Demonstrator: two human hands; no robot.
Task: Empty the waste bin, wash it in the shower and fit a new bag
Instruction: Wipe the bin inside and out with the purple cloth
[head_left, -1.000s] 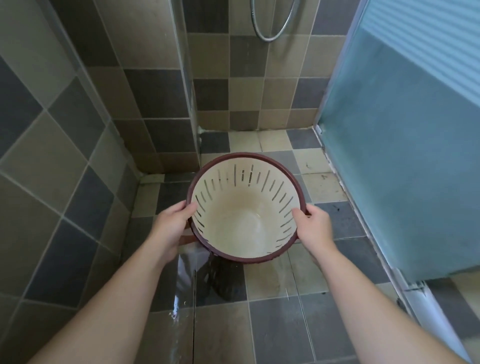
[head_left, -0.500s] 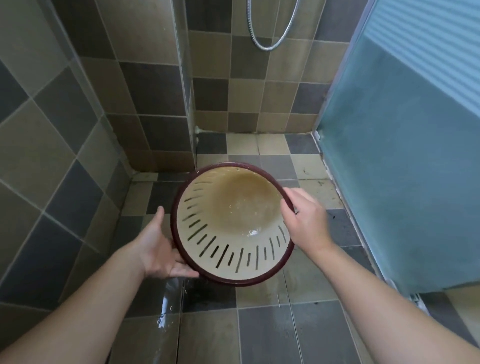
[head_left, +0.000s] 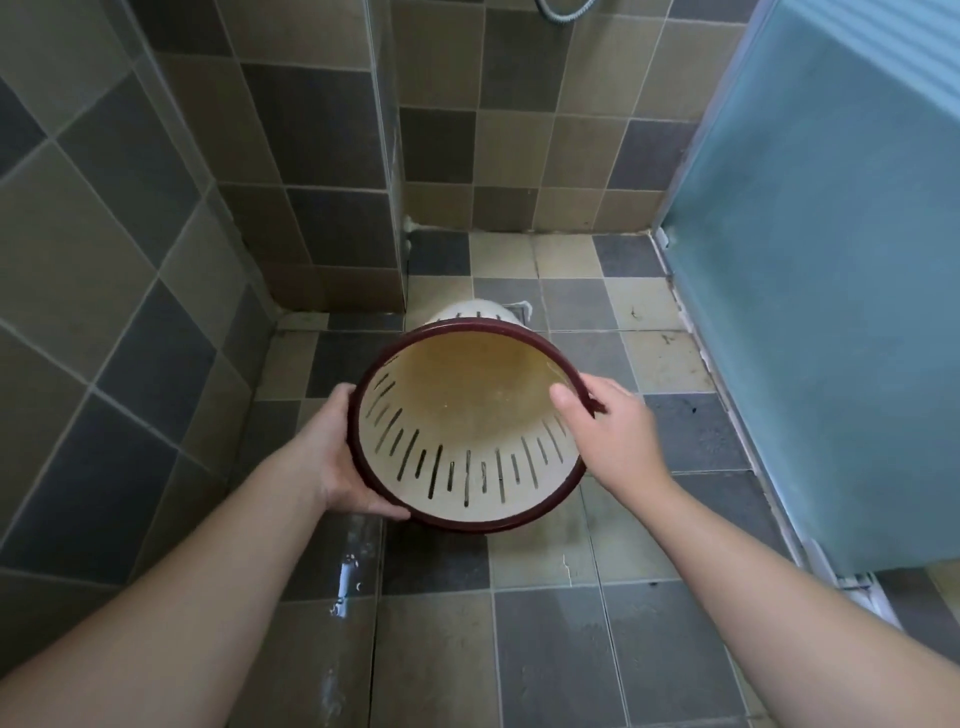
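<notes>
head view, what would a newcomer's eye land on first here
First the cream waste bin with its dark red rim and slotted wall, tipped at centre frame so its mouth faces the camera, brownish water pooled inside. The left hand cups its lower left rim and the right hand holds the upper right rim. A frosted blue shower door fills the right side.

Waste bin (head_left: 470, 426): round, cream plastic, dark red rim, vertical slots running round the upper wall. It was held clear of the tiled floor and tipped so that the open mouth faced the camera and the base pointed away and down toward the shower corner. Murky brownish water lay pooled against the far inner wall. A little of the outer cream wall showed above the rim. No bag was fitted inside it.
</notes>
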